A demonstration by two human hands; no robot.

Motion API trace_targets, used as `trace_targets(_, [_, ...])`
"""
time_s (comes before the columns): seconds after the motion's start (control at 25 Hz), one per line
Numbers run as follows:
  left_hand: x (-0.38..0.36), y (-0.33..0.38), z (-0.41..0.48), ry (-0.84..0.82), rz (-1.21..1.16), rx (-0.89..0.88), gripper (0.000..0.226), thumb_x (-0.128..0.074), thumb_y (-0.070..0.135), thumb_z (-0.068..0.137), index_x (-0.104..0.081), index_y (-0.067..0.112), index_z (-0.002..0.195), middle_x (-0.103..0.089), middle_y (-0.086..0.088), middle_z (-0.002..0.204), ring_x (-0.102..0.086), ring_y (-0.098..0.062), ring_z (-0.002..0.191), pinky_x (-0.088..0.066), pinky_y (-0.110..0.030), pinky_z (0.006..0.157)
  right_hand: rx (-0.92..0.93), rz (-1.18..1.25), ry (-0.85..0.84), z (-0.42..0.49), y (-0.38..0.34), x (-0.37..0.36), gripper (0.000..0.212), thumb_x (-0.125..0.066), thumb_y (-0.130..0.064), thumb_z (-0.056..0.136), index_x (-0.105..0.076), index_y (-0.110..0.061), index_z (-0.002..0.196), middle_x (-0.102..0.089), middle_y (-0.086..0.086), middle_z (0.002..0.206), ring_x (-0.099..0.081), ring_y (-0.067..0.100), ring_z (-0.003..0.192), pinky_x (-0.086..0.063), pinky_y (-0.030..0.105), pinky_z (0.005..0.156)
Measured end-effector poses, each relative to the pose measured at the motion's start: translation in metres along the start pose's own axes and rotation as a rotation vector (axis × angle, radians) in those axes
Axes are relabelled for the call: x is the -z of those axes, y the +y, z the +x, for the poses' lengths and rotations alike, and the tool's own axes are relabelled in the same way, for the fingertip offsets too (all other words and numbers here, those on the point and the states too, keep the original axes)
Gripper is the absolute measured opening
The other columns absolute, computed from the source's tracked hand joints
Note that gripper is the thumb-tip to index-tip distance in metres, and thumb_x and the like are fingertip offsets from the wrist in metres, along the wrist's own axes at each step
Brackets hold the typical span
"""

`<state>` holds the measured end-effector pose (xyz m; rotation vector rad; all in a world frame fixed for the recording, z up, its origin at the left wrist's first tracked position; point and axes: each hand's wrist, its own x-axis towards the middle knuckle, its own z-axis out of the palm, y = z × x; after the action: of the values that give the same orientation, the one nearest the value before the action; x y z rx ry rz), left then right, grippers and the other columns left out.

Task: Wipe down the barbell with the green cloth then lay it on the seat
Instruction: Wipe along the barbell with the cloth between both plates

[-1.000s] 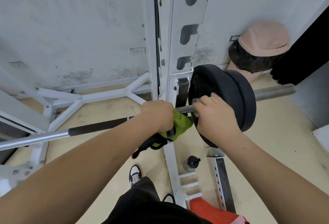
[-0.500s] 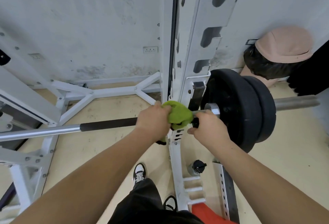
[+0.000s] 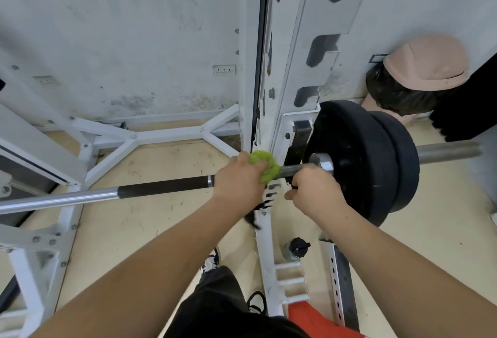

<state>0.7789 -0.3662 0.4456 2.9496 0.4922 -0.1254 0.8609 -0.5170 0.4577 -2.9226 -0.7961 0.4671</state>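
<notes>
The barbell (image 3: 161,188) runs left to right across the white rack, with a chrome end at the left, a dark grip section in the middle and two black weight plates (image 3: 360,165) on its right sleeve. My left hand (image 3: 239,179) grips the bar through the bunched green cloth (image 3: 265,164), just left of the rack upright. My right hand (image 3: 316,194) is curled around the bar close to the inner plate, fingers over the top. The seat is not in view.
The white rack upright (image 3: 293,74) with its notched hooks rises right behind my hands. A white base frame (image 3: 139,136) spreads over the beige floor. A dark-capped bottle (image 3: 295,249) stands by the rack foot. A person in a pink cap (image 3: 425,66) sits at the right wall.
My left hand has turned the green cloth from below the bar up onto its top. My right hand dropped from the plate's face to the bar beside it. The view shifted left.
</notes>
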Motion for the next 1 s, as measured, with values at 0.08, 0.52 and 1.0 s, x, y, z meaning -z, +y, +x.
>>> trace_targets(0.08, [0.005, -0.032, -0.008, -0.007, 0.075, 0.049, 0.037, -0.062, 0.036, 0.091, -0.057, 0.038, 0.128, -0.052, -0.004, 0.117, -0.053, -0.027, 0.11, -0.046, -0.038, 0.073, 0.002, -0.004, 0.019, -0.001, 0.001, -0.001, 0.029, -0.075, -0.036, 0.091, -0.064, -0.012, 0.078, -0.052, 0.004, 0.091, -0.055, 0.024, 0.079, -0.043, 0.03, 0.063])
trace_targets(0.52, [0.007, 0.008, -0.017, 0.021, 0.069, -0.166, 0.068, -0.067, 0.018, 0.082, -0.049, 0.042, 0.142, -0.053, -0.003, 0.132, -0.045, -0.031, 0.12, -0.047, -0.043, 0.088, -0.029, 0.001, 0.013, -0.003, 0.001, -0.002, 0.029, -0.075, -0.042, 0.088, -0.069, -0.016, 0.076, -0.059, 0.002, 0.087, -0.054, 0.024, 0.078, -0.041, 0.028, 0.062])
trace_targets(1.0, [0.008, 0.031, 0.003, -0.003, -0.071, -0.121, 0.056, -0.058, 0.004, 0.087, -0.053, 0.024, 0.138, -0.047, -0.013, 0.121, -0.042, -0.034, 0.118, -0.051, -0.044, 0.084, -0.032, 0.039, 0.044, -0.003, 0.002, -0.007, 0.024, -0.076, -0.038, 0.088, -0.072, -0.015, 0.085, -0.066, 0.002, 0.1, -0.065, 0.028, 0.087, -0.042, 0.028, 0.062])
